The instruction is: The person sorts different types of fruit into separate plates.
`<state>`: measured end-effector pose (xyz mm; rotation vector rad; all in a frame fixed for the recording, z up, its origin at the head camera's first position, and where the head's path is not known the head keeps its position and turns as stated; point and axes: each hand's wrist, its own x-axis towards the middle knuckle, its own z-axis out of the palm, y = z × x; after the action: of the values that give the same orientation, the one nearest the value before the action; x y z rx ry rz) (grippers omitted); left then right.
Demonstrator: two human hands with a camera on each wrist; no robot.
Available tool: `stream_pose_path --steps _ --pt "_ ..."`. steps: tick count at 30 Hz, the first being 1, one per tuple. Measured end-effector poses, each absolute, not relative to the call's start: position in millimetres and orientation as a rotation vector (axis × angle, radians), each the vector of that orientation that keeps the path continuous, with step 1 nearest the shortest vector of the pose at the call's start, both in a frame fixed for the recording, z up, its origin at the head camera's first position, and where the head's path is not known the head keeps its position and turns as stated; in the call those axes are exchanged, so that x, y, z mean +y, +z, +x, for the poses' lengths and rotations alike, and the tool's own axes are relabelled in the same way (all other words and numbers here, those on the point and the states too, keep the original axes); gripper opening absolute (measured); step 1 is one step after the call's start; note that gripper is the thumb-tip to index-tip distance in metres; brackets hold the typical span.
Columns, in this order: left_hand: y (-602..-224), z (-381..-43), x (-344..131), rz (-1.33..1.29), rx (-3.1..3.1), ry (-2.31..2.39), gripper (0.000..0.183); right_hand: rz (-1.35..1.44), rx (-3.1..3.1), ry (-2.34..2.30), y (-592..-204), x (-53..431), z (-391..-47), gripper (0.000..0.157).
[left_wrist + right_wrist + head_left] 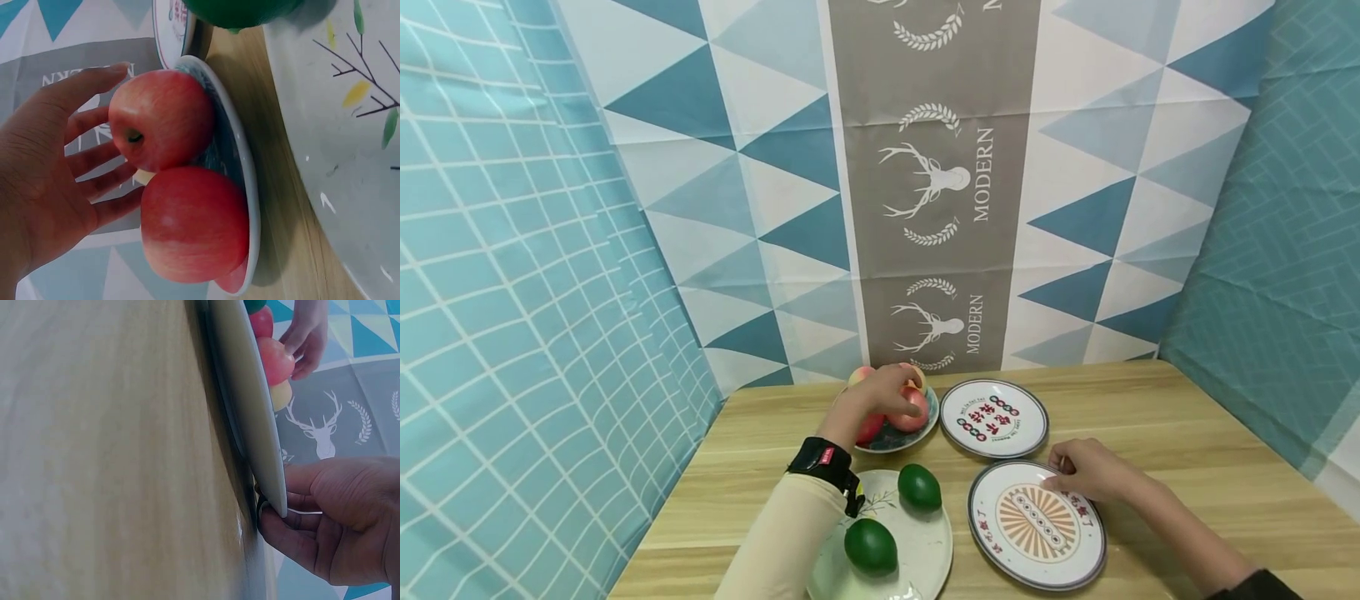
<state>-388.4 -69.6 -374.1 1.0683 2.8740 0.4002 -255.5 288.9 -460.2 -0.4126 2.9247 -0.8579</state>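
Note:
My left hand (880, 393) reaches over a bowl (245, 169) of apples at the back of the table. Its fingers are spread beside a red apple (164, 119), with fingertips right at its skin. A second red apple (194, 225) sits next to it in the bowl. My right hand (1093, 471) pinches the rim of a white plate (1037, 533) with an orange sunburst pattern, thumb on top and fingers beneath. In the right wrist view this plate (250, 394) is seen edge-on, close over the wooden table.
A cream plate (925, 554) holding two green fruits (871, 547) stands front left. Another white plate (992, 417) with red lettering lies at the back, right of the bowl. Patterned cloth (775, 208) hangs behind the wooden table (1187, 467).

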Motion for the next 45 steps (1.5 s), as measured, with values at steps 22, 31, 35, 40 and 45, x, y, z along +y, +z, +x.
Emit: stream_pose_path --steps 22,31,35,40,45 --pt "-383 -379 -52 0.865 2.937 0.320 0.072 -0.372 2.937 -0.850 -457 291 -253 0.021" --pt "-384 -377 -54 0.823 2.954 0.298 0.073 -0.409 2.931 -0.867 -458 289 -254 0.022" --pt "-385 -376 -56 0.826 2.966 0.293 0.071 -0.410 2.923 -0.881 -459 287 -254 0.022" --pt "-385 -376 -55 0.837 2.971 0.293 0.068 -0.373 2.921 -0.893 -460 285 -253 0.021" --pt "-385 -375 -52 0.802 2.967 0.294 0.067 -0.338 2.917 -0.889 -463 286 -252 0.021"
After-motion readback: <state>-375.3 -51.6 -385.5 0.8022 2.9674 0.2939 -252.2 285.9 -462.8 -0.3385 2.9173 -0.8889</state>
